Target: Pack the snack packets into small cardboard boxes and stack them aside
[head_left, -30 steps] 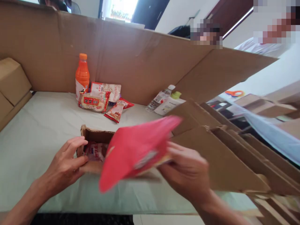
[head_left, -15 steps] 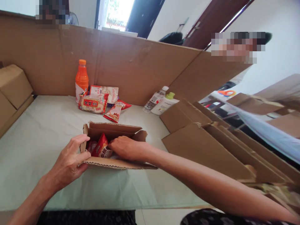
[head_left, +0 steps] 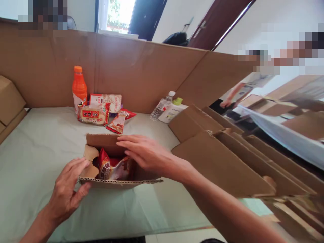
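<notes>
Pale cloth (head_left: 45,141) covers the work surface, and a tall cardboard wall (head_left: 141,71) runs along its far side. Beyond the wall are a bright doorway (head_left: 115,17), a dark red door (head_left: 202,20) and, to the right, a co-worker's arm (head_left: 234,92).

Near the front of the cloth sits an open box (head_left: 121,182), its end flap (head_left: 89,155) on the left folded inward. Inside lies a red snack bag (head_left: 103,163), leaning up toward that flap, with more red and pale wrapping beside it.

At the box's left end is the left hand (head_left: 69,185), its fingers side by side over the flap's edge and the thumb held apart, low by the front corner; whether the thumb touches cardboard, I cannot tell. Over the box's right part reaches the right hand (head_left: 145,152), fingers stretched out and slightly parted near the back rim, pinching nothing visible. Its wrist hides the right end.

Behind the box, an orange bottle (head_left: 79,89) stands upright by a cracker bag (head_left: 91,115), a nut bag (head_left: 114,101) and a small packet (head_left: 117,124). Farther right, a clear bottle (head_left: 160,108) tilts beside a white bottle (head_left: 172,113) with a green cap
</notes>
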The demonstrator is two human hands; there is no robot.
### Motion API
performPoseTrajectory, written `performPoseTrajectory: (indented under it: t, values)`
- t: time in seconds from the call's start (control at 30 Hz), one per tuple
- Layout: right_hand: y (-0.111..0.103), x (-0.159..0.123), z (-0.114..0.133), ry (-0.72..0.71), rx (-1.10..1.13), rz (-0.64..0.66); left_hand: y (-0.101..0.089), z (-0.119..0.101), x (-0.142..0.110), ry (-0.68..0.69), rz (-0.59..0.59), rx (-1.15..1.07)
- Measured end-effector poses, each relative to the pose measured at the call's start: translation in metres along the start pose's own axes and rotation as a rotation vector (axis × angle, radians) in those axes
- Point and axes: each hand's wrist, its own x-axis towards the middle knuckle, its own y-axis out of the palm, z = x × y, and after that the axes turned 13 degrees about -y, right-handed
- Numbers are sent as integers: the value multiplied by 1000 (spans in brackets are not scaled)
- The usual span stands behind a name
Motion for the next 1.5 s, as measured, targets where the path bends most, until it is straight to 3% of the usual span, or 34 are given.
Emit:
performPoseTrajectory:
  t: [0.13, 0.27, 0.4, 0.47, 0.57, 0.7, 0.83, 0.9, 1.1, 1.17, 1.23, 1.33, 1.5]
  values:
    - [-10, -52, 11, 176, -59, -360, 2, -2, 8, -18, -65, 36]
    - [12, -84, 33, 177, 2, -360, 7, -2, 9, -76, -143, 41]
    - [36, -84, 38, 194, -2, -422, 12, -2, 2, -115, -143, 9]
    - [39, -85, 34, 207, 7, -454, 11, -4, -2, -216, -127, -98]
    - [36, -89, 27, 213, 120, -507, 4, -5, -4, -341, -9, -311]
    - [39, -94, 24, 212, 331, -540, -13, 1, 5, -143, 255, -491]
    - [49, -93, 25, 127, 351, -384, -23, 5, 13, -61, 359, -449]
    - [49, -91, 24, 87, 329, -352, -21, 3, 12, -79, 316, -407]
    - [26, -71, 8, 231, 97, -577, 3, -7, 5, -255, -37, -115]
    - [27, -66, 0, 177, 103, -487, 9, -9, 8, -269, -162, -12]
    - [36, -68, -3, 92, 176, -359, 11, -10, 12, -221, -197, 52]
    - [61, -86, 4, 65, 203, -292, 8, -3, 16, -161, -49, 71]
    - [94, -119, 27, 227, 169, -313, -1, 20, 16, -190, 277, -55]
